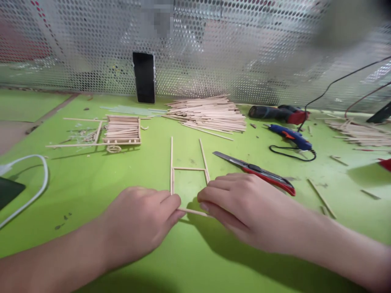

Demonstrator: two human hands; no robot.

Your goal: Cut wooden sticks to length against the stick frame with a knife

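A small frame of thin wooden sticks (189, 168) lies in front of me, with two long side sticks and a crossbar between them. My left hand (143, 217) is closed around the near left corner, thumb and fingers pinching the end of a short stick (194, 212). On the other side my right hand (235, 203) grips the near right corner, its fingers over the joint and the stick's other end. Both corners are hidden under the fingers. Just beyond my right hand rests a red utility knife (269, 176), blade out.
A stick-built model cart (123, 131) stands at left. Behind lie a pile of sticks (207, 114) and a phone (144, 77) leaning on perforated metal (195, 77). A blue glue gun (291, 137) with its cord, a dark tool (271, 113) and more sticks (363, 132) are at right.
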